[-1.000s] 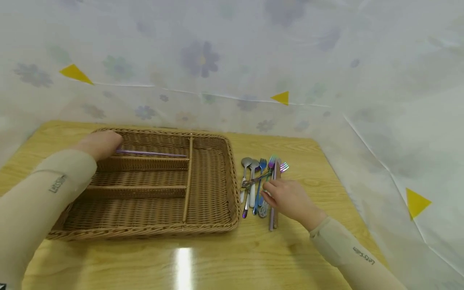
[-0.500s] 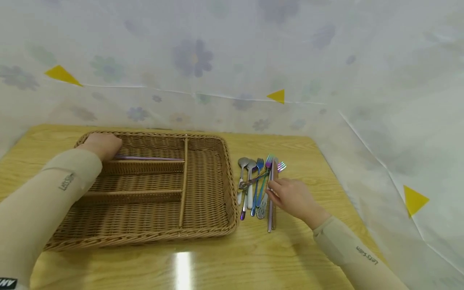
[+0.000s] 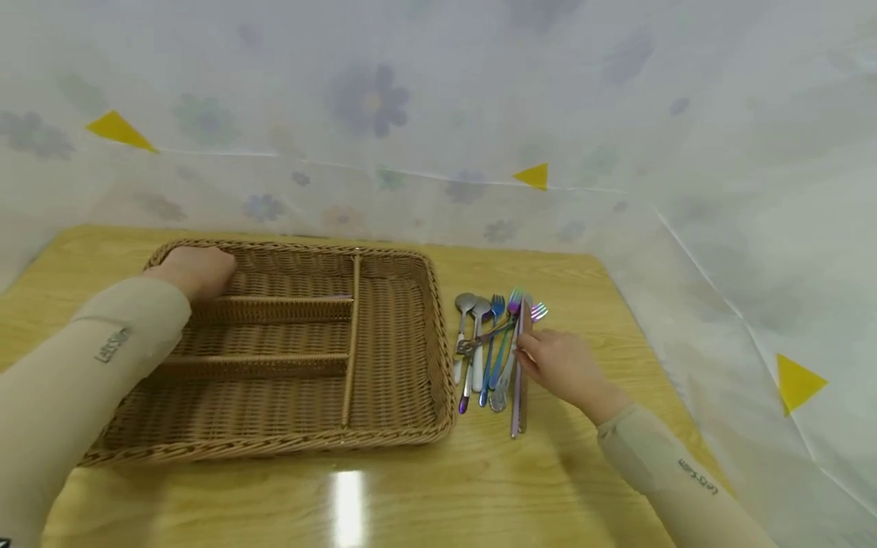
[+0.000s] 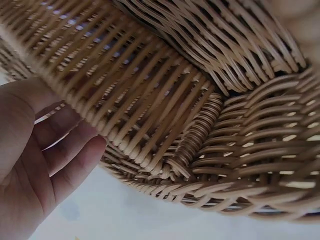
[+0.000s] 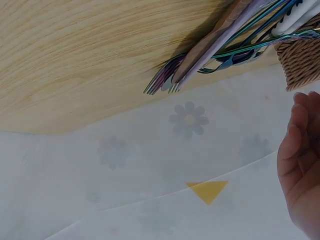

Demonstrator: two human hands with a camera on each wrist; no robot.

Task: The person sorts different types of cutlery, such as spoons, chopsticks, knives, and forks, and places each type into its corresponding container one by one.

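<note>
My left hand (image 3: 200, 272) reaches into the back left compartment of the wicker basket (image 3: 404, 438). In the left wrist view its fingers (image 4: 75, 162) are loosely extended beside a woven divider (image 4: 135, 95). Only a sliver of a thin purple, chopstick-like stick (image 3: 337, 297) shows above the rear divider. On the right, my right hand (image 3: 563, 369) hovers with fingertips overlapping a brown stick-like utensil (image 3: 524, 396) and a purple stick (image 3: 515, 422). The right wrist view shows that hand relaxed, with no utensil visible in it.
Several spoons and forks lie heaped right of the basket, among them a grey spoon (image 3: 465, 303) and a blue fork (image 3: 497, 306). Behind the wooden table (image 3: 411, 502) hangs a floral sheet (image 3: 438, 144) with yellow triangles.
The purple stick has dropped from view behind the basket's rear divider, beside my left hand. My right hand has shifted slightly right along the cutlery heap.
</note>
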